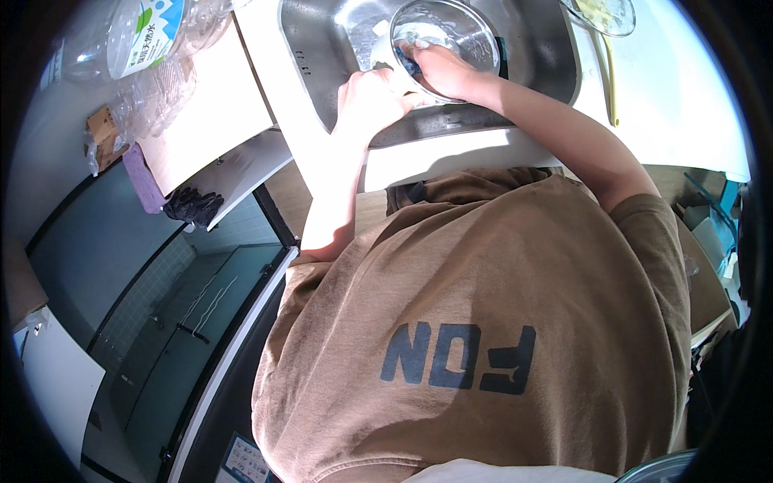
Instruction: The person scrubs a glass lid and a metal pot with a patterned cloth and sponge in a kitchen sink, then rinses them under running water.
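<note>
A round pot or bowl with a shiny rim [483,45] is held tilted in the stainless steel sink [537,78], its inside wet and streaked with whitish suds. My left hand [374,99] grips it at the near left side, the fingers partly lost in glare. Inside the vessel, my right hand [444,67] presses a blue scrubbing cloth or pad [408,61] against the wall. Most of that cloth is hidden by the fingers. A dark piece [502,57], perhaps a handle, shows beside the vessel's right side.
A glass dish [613,17] with pale yellow food and a yellow-handled utensil [611,84] lie on the right counter. Large plastic water bottles [115,45] stand on the left surface. A purple cloth [144,178] and black gloves [192,205] hang by its edge.
</note>
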`<state>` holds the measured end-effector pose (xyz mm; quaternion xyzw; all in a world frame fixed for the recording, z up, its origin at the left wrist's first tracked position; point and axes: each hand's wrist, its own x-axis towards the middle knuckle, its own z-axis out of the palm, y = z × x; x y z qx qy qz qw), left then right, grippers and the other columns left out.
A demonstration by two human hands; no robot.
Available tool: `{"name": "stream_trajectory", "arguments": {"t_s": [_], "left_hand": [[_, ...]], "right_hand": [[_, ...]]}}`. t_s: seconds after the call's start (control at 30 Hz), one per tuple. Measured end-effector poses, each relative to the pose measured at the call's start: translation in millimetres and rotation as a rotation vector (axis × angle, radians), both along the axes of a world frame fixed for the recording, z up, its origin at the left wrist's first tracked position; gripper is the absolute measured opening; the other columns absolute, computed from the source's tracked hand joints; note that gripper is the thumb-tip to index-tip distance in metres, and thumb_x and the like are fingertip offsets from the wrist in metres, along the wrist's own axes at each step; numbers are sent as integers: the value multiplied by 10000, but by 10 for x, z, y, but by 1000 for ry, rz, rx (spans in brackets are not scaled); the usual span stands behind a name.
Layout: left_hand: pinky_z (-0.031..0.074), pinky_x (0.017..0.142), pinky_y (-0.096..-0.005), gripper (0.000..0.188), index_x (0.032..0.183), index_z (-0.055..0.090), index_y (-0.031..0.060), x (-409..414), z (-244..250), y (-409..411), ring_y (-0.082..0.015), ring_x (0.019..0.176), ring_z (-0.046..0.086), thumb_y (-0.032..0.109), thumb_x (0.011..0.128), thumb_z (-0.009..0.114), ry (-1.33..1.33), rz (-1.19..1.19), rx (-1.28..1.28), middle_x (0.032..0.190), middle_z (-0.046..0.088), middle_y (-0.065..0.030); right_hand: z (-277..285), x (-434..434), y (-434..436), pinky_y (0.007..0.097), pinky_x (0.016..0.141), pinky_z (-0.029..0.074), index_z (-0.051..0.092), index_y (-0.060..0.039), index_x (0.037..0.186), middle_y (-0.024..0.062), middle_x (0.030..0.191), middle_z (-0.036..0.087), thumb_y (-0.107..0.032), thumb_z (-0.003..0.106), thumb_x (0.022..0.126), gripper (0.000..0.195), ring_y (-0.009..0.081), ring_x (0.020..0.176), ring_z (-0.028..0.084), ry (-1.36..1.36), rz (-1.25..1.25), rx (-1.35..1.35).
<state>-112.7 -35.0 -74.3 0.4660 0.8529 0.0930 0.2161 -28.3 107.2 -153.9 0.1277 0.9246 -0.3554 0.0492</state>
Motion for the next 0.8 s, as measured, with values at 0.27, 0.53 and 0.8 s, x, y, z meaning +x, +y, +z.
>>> {"name": "stream_trajectory", "arguments": {"t_s": [0.27,0.53,0.8], "left_hand": [[551,685,-387,534,804,686,28,-4,7,29,-308,721,682,545,683,733,33,-55,-59,719,668,-156],[547,705,-408,520,864,697,86,-62,21,-15,-311,759,678,578,697,697,39,-155,-103,784,678,-143],[544,740,-405,570,912,707,110,-174,147,-15,-311,832,680,638,700,671,16,-163,-207,828,688,-137]], "right_hand": [[145,-62,34,458,820,515,445,4,1313,296,1038,610,-85,517,807,519,423,947,612,-147,57,39],[171,19,127,414,889,499,473,-112,1352,210,1171,576,-71,577,775,588,353,1051,598,-59,83,119],[17,147,227,422,834,499,636,-75,1101,166,1084,592,-17,626,689,416,344,957,612,119,470,97]]}}
